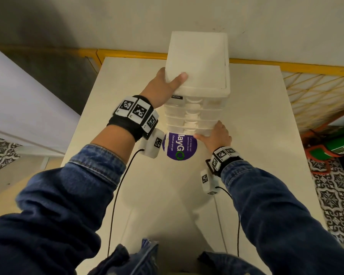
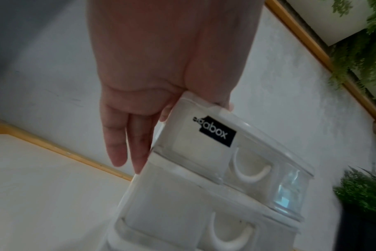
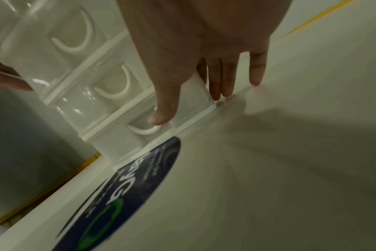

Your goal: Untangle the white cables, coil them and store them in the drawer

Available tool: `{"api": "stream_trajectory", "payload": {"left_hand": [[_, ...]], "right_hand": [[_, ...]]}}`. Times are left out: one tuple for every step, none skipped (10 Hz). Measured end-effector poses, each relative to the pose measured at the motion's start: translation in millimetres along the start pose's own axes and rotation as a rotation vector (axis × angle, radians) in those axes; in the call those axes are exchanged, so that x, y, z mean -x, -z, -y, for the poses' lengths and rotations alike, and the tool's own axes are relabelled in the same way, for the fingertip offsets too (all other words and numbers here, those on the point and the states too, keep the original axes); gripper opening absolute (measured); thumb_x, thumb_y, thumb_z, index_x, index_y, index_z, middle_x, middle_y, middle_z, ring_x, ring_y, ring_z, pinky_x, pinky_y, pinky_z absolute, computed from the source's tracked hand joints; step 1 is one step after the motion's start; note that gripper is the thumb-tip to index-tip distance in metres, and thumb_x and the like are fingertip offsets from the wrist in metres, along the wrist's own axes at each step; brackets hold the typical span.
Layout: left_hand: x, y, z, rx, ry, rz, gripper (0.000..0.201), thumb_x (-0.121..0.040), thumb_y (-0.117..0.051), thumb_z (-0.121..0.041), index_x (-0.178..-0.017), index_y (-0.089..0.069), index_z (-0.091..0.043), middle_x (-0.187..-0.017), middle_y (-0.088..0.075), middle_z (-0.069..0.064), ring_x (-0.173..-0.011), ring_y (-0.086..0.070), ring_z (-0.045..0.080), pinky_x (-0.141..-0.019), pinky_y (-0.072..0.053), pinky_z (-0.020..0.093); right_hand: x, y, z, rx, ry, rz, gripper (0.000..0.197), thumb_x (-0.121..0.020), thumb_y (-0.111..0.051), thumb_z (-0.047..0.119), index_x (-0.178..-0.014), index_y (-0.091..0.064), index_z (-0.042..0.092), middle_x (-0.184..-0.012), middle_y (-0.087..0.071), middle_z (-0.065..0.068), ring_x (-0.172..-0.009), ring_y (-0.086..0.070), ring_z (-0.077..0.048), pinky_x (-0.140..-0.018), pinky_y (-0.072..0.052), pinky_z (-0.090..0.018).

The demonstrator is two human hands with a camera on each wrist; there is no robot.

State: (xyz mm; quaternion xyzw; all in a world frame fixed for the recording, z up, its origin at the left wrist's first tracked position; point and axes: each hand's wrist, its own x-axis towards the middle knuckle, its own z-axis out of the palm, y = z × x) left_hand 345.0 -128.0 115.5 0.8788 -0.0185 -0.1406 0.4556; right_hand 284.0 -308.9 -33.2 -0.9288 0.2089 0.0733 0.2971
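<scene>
While the left hand [image 1: 163,90] clasps the top left front corner of the drawer unit [image 1: 199,62], thumb lying on the lid and fingers straight down the left wall, the right hand [image 1: 216,135] sits low at the unit's bottom right front corner. Its thumb reaches across the face of the lowest drawer [image 3: 144,125] to the curved pull, and its other fingers [image 3: 223,76] run straight along the right wall down to the table [image 1: 246,175]. Neither hand is closed around anything loose: left clamped on the corner of the unit, right spread against its base.

Key relation: the unit stands upright, long axis vertical, drawer fronts facing the person. The lowest drawer lies directly under the right thumb, so the right hand is the nearer one for the pull or push; the left is placed to steady the stack from above.

Count: one drawer unit, four drawer fronts visible in the head view (all look closed or near closed; cannot tell for the lowest). Two hands. One round purple sticker [image 1: 180,147] on the table, just in front of the unit.

White cables: none visible in any view. Judgement: either already inside a drawer or out of frame; the translucent fronts do not settle it.
</scene>
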Motion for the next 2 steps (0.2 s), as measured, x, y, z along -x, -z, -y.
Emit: {"api": "stream_trajectory", "payload": {"left_hand": [[7.0, 6.8, -3.8, 0.023, 0.060, 0.023, 0.085, -0.090, -0.032, -0.064, -0.152, 0.000, -0.014, -0.157, -0.025, 0.008, -0.141, -0.030, 0.024, -0.108, -0.023, 0.030], [31.3, 13.5, 10.2, 0.011, 0.088, -0.043, 0.085, -0.089, -0.033, -0.065, -0.152, -0.004, -0.015, -0.157, -0.023, 0.013, -0.142, -0.028, 0.027, -0.112, -0.023, 0.037]], "right_hand": [[9.7, 6.4, -10.0, 0.033, 0.017, 0.085, 0.091, -0.065, -0.075, 0.049, -0.136, -0.029, 0.014, -0.131, -0.049, -0.014, -0.120, -0.047, -0.034, -0.097, -0.039, -0.047], [44.3, 14.1, -40.7, 0.112, 0.055, 0.196, 0.072, -0.077, -0.064, 0.046, -0.136, -0.035, 0.017, -0.134, -0.046, -0.010, -0.123, -0.045, -0.030, -0.104, -0.038, -0.043]]}}
